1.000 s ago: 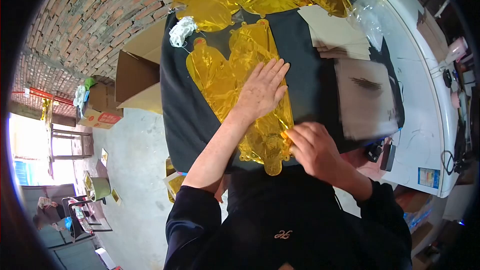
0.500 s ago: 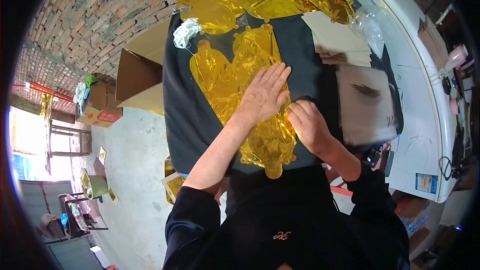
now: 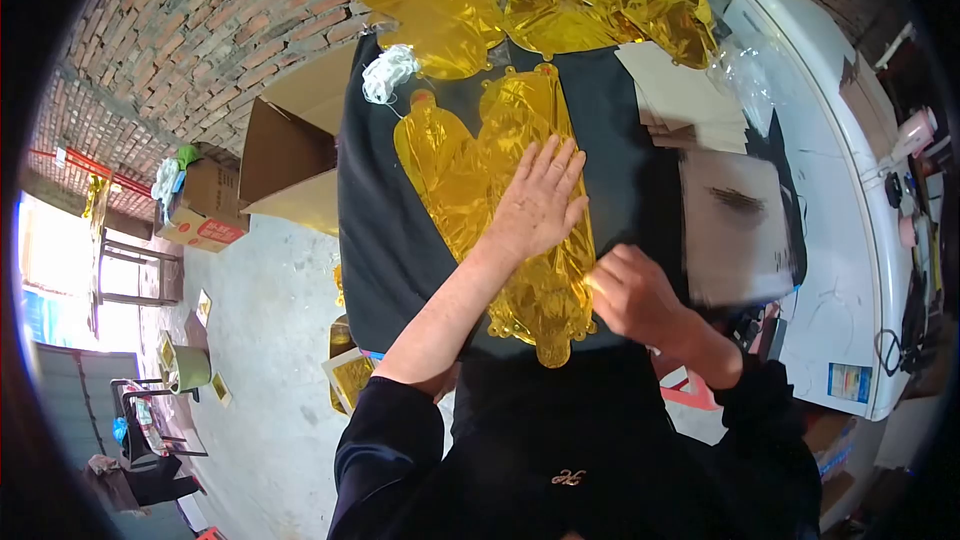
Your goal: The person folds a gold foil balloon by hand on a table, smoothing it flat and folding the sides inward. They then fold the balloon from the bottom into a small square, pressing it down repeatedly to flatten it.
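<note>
A flat stack of gold foil balloons (image 3: 470, 165) lies on a black cloth-covered table (image 3: 385, 230). My left hand (image 3: 540, 202) rests flat on top of the stack, fingers together, pressing it down. My right hand (image 3: 632, 292) is at the stack's right edge near the table's front, fingers curled and pinching the foil edge. The lower tip of the stack (image 3: 550, 345) hangs over the front edge.
More gold foil balloons (image 3: 560, 5) are heaped at the far end. A white bundle of string (image 3: 388, 72) lies at the far left corner. Cardboard sheets (image 3: 685, 95) and a blurred card (image 3: 735, 225) lie to the right. A white appliance (image 3: 850, 190) stands on the right, open cardboard boxes (image 3: 285, 155) on the left.
My right hand slid up along the stack's right edge and has come back down toward the front edge. My left hand stayed flat on the foil.
</note>
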Demonstrator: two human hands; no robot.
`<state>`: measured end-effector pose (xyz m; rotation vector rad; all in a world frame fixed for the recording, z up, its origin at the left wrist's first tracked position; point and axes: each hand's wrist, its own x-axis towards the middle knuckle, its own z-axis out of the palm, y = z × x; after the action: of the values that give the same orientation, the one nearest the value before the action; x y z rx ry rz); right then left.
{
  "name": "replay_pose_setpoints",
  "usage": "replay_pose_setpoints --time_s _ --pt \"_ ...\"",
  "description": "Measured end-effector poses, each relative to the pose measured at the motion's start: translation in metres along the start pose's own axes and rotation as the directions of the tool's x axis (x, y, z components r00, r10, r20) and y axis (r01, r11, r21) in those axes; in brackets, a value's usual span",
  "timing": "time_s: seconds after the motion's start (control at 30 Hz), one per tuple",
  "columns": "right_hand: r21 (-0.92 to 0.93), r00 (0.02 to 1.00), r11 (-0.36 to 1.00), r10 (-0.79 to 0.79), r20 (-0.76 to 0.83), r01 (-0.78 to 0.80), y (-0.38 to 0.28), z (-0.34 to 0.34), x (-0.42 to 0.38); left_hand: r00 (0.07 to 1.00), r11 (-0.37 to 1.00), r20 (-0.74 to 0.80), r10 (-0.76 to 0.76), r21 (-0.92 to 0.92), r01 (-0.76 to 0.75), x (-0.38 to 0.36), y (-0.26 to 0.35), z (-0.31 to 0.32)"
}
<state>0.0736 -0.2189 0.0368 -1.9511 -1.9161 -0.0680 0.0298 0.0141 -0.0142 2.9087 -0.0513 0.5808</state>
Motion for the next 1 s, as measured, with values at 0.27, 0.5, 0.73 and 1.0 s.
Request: replay_pose_setpoints --time_s 0.27,0.5,0.73,1.0 --pt "0.490 0.817 0.833 0.457 -0.351 -0.256 0.073 0.027 0.072 0.999 0.996 0.019 -0.031 -0.080 0.032 0.003 -0.001 -0.002" --pt "0.483 0.806 0.834 0.467 -0.363 -0.266 0.113 0.051 0.089 0.999 0.993 0.011 -0.041 -0.114 0.042 0.002 -0.001 -0.004" --pt "0.226 0.851 0.952 0.290 -0.437 -0.209 0.107 0.048 0.091 0.998 0.989 -0.022 -0.053 -0.137 0.050 0.004 0.000 -0.004" --pt "0.158 0.846 0.949 0.316 -0.429 -0.274 0.091 0.054 0.080 0.995 0.976 -0.059 -0.082 -0.209 0.068 0.004 -0.001 -0.004"
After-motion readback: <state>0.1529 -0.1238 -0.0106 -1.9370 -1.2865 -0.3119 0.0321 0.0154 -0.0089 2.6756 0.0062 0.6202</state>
